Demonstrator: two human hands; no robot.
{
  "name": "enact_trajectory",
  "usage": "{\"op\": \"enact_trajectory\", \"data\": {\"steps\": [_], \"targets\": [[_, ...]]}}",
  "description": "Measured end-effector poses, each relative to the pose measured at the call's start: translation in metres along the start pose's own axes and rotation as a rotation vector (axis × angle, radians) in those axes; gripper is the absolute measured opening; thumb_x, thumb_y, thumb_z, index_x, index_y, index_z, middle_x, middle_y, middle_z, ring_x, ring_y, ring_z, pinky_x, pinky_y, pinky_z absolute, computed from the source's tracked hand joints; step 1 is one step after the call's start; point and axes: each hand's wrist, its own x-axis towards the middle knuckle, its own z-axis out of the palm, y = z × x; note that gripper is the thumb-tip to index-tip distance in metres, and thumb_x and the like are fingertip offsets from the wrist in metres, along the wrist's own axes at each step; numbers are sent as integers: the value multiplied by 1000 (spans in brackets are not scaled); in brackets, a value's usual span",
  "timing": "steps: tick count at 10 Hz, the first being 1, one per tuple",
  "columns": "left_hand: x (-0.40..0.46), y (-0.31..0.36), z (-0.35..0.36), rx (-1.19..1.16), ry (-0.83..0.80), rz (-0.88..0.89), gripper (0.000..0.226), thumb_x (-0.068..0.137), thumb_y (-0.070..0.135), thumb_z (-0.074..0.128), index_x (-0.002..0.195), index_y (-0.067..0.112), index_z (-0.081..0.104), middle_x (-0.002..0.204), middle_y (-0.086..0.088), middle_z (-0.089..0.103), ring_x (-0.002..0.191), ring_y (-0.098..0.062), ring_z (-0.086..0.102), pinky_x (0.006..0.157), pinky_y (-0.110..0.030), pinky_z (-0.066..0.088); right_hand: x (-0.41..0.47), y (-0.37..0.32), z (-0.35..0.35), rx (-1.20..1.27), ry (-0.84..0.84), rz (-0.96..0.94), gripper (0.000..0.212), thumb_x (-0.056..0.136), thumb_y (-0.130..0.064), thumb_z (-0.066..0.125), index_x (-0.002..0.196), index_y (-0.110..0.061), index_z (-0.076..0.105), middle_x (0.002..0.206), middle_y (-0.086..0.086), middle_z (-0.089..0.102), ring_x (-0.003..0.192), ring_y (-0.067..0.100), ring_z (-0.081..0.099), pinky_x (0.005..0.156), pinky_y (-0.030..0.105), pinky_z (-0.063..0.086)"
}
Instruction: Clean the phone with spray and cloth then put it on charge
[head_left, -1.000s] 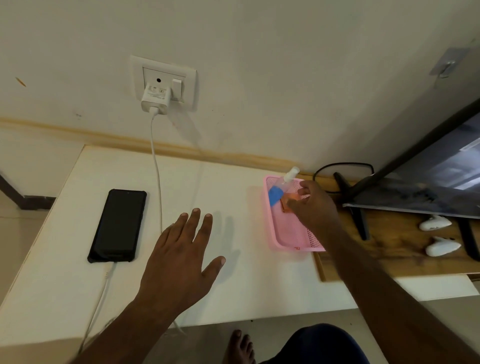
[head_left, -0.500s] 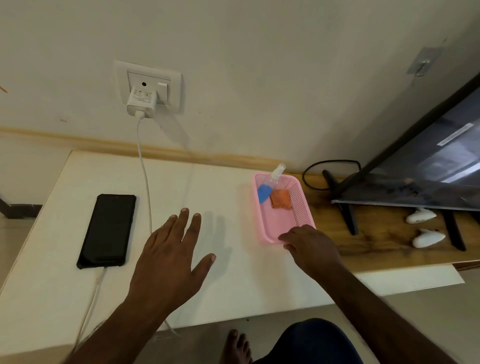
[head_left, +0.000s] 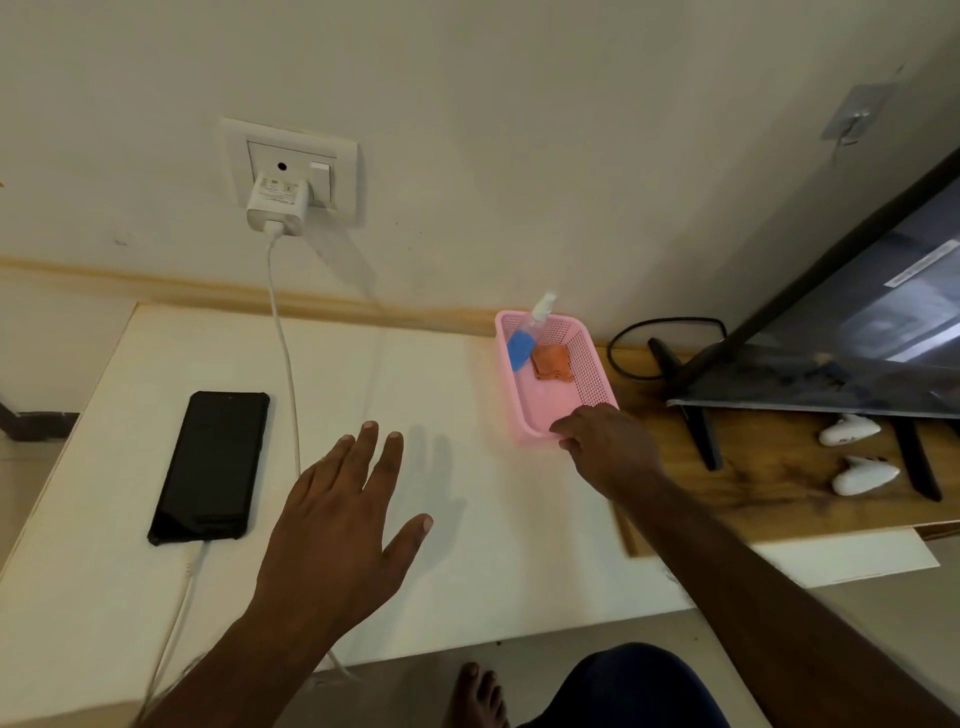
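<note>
A black phone (head_left: 208, 467) lies face up on the left of the white table (head_left: 493, 519), with a white cable (head_left: 283, 353) running from its near end up to the charger (head_left: 275, 205) in the wall socket. A pink basket (head_left: 595, 369) at the back holds a spray bottle with a blue label (head_left: 522, 343) and a folded orange cloth (head_left: 553, 362). My left hand (head_left: 337, 519) is spread flat over the table's middle, holding nothing. My right hand (head_left: 605, 447) has its fingers curled around the basket's near rim.
A dark TV (head_left: 831, 338) on black legs stands on a wooden board (head_left: 769, 493) at the right, with two white objects (head_left: 857, 452) under it and a black cord (head_left: 670, 338) behind. My bare foot (head_left: 475, 696) shows below the table edge.
My right hand came back out of the far end of the basket to its near rim, leaving the orange cloth beside the spray bottle. My left hand stayed spread over the table.
</note>
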Motion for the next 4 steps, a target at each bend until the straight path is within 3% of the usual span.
{"op": "enact_trajectory", "data": {"steps": [1, 2, 3, 4], "targets": [[-1, 0, -1, -7, -23, -2, 88, 85, 76, 15, 158, 28, 5, 162, 2, -5, 152, -24, 10, 120, -41, 12, 8, 1, 0, 10, 2, -2, 26, 88, -29, 69, 114, -32, 71, 109, -7, 72, 98, 18, 63, 84, 40, 55], [-1, -2, 4, 56, -50, -11, 89, 81, 79, 1, 156, 31, -11, 159, 4, -18, 153, -21, 0, 120, -38, 2, 12, 0, -1, 6, -15, 2, 26, 89, -28, 68, 114, -31, 71, 108, -5, 72, 97, 18, 63, 84, 39, 55], [0, -3, 11, 133, -133, -10, 91, 79, 79, -5, 155, 31, -15, 163, 2, -17, 153, -21, -3, 118, -37, -4, 11, 0, -2, -14, -46, -3, 30, 90, -31, 66, 120, -32, 67, 114, -7, 70, 103, 17, 62, 88, 39, 55], [-1, -4, 17, 165, -189, 30, 85, 87, 77, 10, 157, 31, -8, 166, 1, -9, 153, -22, -3, 120, -38, -5, 6, -2, -4, -3, -2, 50, 42, 86, -35, 71, 127, -30, 61, 123, -6, 65, 112, 18, 57, 92, 39, 51]]}}
